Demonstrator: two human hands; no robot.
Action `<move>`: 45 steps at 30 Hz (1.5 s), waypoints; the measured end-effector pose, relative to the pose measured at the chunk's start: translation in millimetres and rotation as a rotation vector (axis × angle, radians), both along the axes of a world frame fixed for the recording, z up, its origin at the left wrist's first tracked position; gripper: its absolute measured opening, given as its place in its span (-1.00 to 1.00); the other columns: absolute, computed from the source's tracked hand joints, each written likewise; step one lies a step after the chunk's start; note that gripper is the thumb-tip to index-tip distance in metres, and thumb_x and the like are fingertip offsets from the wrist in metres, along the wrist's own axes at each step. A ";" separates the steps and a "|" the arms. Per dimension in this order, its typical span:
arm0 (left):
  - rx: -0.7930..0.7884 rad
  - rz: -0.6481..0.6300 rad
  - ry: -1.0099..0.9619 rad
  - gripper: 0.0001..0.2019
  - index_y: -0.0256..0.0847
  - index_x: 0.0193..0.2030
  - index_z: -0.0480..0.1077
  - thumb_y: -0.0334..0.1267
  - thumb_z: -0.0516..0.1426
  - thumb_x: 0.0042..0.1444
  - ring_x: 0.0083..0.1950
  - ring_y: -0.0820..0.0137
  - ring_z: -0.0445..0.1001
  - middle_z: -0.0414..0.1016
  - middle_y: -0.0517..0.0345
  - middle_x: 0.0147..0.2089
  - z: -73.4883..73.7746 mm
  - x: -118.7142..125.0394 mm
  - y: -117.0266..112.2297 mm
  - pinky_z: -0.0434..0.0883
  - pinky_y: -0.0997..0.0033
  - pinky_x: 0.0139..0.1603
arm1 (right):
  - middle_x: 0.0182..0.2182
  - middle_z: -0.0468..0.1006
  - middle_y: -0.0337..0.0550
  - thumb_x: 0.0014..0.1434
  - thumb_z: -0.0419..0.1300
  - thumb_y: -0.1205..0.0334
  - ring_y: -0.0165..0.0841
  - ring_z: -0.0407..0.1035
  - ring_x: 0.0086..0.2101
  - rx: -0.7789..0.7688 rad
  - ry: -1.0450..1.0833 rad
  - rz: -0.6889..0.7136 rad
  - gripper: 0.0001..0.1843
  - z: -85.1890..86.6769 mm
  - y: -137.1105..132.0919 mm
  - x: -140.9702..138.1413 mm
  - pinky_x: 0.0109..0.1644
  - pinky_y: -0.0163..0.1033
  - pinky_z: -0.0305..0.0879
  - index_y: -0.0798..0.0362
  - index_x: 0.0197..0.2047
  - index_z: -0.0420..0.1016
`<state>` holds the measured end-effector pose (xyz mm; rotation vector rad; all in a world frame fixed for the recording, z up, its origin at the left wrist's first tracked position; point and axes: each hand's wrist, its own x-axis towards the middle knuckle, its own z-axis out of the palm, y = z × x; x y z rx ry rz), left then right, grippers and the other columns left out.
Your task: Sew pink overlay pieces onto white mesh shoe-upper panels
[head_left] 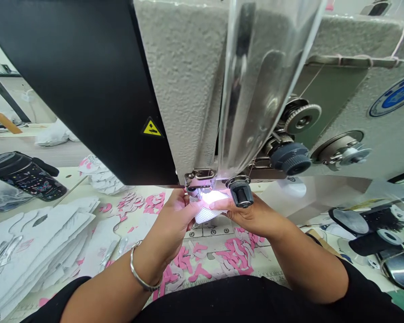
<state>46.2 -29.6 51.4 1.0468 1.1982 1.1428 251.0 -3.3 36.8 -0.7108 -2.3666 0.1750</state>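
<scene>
As I read the head view, my left hand (173, 220) and right hand (244, 215) each grip a white mesh piece (207, 214) at the fingertips, just below the presser foot (198, 178) of the sewing machine (188, 89). Even tension keeps it flat; glare probably hides the needle.

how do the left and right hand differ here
The left hand wears a metal bangle on its wrist, while the right hand shows none. The left hand comes in from the lower left, the right hand from the lower right. Both hold the white mesh fabric just below the sewing machine foot.
</scene>
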 end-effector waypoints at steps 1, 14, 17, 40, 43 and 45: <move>0.001 0.002 0.010 -0.73 -0.16 -0.21 0.29 -0.26 0.23 -0.07 -0.58 0.61 0.11 0.18 0.37 -0.45 0.1 0.1 0.0 0.05 0.58 -0.62 | -0.11 0.57 -0.18 0.36 0.07 0.24 -0.35 0.44 -0.12 0.007 0.000 -0.003 -0.74 0.2 -0.3 -0.2 -0.01 -0.17 0.33 -0.17 0.00 0.54; 0.000 0.019 0.028 -0.69 -0.13 -0.14 0.33 -0.23 0.23 -0.06 -0.55 0.59 0.06 0.15 0.36 -0.44 2.9 2.6 -1.7 0.02 0.55 -0.59 | -0.12 0.56 -0.19 0.33 0.09 0.30 -0.33 0.42 -0.12 0.009 -0.027 -0.049 -0.71 1.2 -2.3 -2.0 -0.01 -0.15 0.33 -0.18 0.01 0.54; -0.008 0.038 0.029 -0.71 -0.14 -0.16 0.33 -0.23 0.23 -0.05 -0.56 0.60 0.08 0.14 0.36 -0.44 2.2 1.7 -1.4 0.02 0.55 -0.59 | -0.12 0.55 -0.18 0.31 0.08 0.32 -0.31 0.40 -0.10 0.024 -0.069 -0.085 -0.67 1.6 -5.7 -2.7 0.02 -0.11 0.32 -0.21 0.04 0.52; 0.031 -0.029 0.079 -0.72 -0.13 -0.08 0.34 -0.27 0.21 0.04 -0.50 0.57 0.16 0.26 0.34 -0.38 -1.4 -7.3 2.7 0.16 0.54 -0.52 | -0.12 0.39 0.03 0.22 0.15 0.22 -0.08 0.31 -0.04 0.038 -0.308 -0.323 -0.44 12.3 -42.5 -23.1 0.07 0.06 0.34 -0.15 0.29 0.29; 0.024 -0.038 0.058 -0.70 -0.11 -0.06 0.36 -0.28 0.21 0.03 -0.49 0.57 0.16 0.30 0.33 -0.34 0.1 -7.6 2.4 0.18 0.54 -0.52 | -0.05 0.35 0.05 0.25 0.13 0.20 -0.07 0.29 0.00 0.007 -0.289 -0.315 -0.46 10.4 -42.3 -23.1 0.10 0.08 0.33 -0.14 0.30 0.28; 0.012 -0.034 0.050 -0.71 -0.13 -0.09 0.38 -0.29 0.22 0.01 -0.48 0.57 0.17 0.30 0.33 -0.35 0.5 -8.1 2.9 0.19 0.55 -0.52 | 0.01 0.31 0.07 0.25 0.13 0.19 -0.07 0.27 0.03 -0.001 -0.269 -0.314 -0.46 10.4 -43.3 -23.6 0.13 0.08 0.31 -0.13 0.30 0.28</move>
